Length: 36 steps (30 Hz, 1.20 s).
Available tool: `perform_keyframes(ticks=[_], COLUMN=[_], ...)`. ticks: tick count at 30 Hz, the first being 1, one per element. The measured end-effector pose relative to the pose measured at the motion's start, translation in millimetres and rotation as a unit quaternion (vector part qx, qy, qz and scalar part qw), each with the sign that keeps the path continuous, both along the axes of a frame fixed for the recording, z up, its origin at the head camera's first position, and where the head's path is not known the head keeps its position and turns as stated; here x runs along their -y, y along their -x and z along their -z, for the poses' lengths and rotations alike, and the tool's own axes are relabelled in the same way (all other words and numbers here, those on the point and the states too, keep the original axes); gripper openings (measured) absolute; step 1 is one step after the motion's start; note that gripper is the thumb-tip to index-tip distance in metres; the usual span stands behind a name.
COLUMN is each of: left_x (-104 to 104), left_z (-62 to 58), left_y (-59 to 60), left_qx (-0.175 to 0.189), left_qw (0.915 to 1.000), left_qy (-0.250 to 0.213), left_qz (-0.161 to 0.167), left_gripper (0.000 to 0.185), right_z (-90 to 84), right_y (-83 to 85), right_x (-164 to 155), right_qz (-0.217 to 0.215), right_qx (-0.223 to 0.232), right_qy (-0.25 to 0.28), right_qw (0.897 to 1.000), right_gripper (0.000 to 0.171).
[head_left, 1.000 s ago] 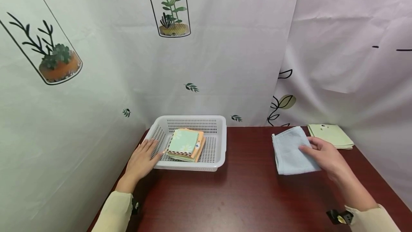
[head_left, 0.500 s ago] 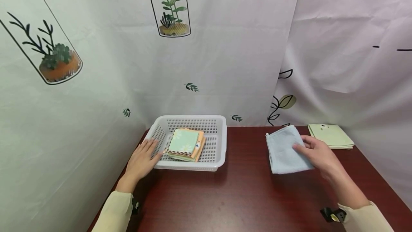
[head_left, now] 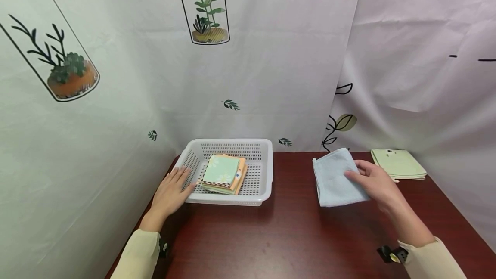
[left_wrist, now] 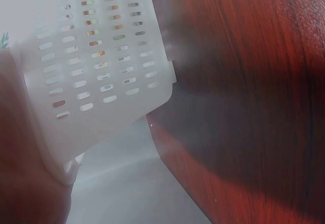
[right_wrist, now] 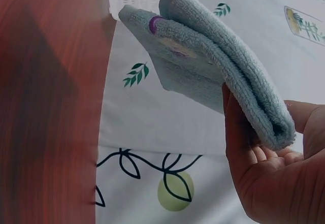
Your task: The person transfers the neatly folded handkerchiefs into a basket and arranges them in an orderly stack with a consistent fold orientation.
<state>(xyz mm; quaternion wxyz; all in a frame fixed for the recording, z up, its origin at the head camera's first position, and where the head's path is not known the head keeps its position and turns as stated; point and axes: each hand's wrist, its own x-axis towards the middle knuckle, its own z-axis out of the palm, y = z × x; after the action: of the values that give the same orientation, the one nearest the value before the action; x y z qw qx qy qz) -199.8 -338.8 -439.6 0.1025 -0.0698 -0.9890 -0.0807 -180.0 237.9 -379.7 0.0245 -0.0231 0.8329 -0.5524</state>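
My right hand (head_left: 376, 183) pinches a folded light blue towel (head_left: 339, 180) by its right edge, thumb on the near face. The right wrist view shows the thick terry folds of this towel (right_wrist: 203, 46) and a purple mark on its underside. The towel appears raised above the table. On the left, my left hand (head_left: 170, 190) rests with extended fingers on the left rim of a white perforated plastic basket (head_left: 232, 199). Inside the basket lies a small stack of folded towels (head_left: 221, 170), pale green on top with orange below. The left wrist view shows the slotted basket wall (left_wrist: 101, 82).
A folded pale green towel (head_left: 399, 165) lies at the back right of the dark red wooden table (head_left: 267, 240). White fabric printed with plants (head_left: 252, 76) hangs behind the table and along both sides.
My right hand has moved left with the light blue towel, away from the pale green towel at the back right. My left hand and the basket have stayed in place.
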Motion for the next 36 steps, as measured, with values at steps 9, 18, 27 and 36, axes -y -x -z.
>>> perform_keyframes(ticks=[9,18,27,36], left_x=[0.8,0.2,0.2,-2.6], left_z=[-0.1,0.4,0.7,0.9], left_y=[0.9,0.2,-0.1,0.1], left_qx=[-0.006,-0.005,-0.006,-0.01], left_qw=[1.0,1.0,1.0,0.9999], left_qy=[0.005,0.007,0.001,-0.007], left_qz=[0.005,0.001,-0.001,0.001], left_gripper=[0.07,0.07,0.07,0.068], right_z=[-5.5,-7.7,-11.2,-13.9], right_y=[3.2,7.1,11.5,14.0], right_x=[7.7,17.2,28.9,39.9], right_qz=[0.0,-0.011,-0.012,-0.016], right_qx=[-0.011,-0.009,-0.011,-0.012], right_qy=[-0.001,0.027,0.042,0.062], right_qw=[1.0,1.0,0.999,0.998], right_gripper=[0.053,0.054,0.053,0.053])
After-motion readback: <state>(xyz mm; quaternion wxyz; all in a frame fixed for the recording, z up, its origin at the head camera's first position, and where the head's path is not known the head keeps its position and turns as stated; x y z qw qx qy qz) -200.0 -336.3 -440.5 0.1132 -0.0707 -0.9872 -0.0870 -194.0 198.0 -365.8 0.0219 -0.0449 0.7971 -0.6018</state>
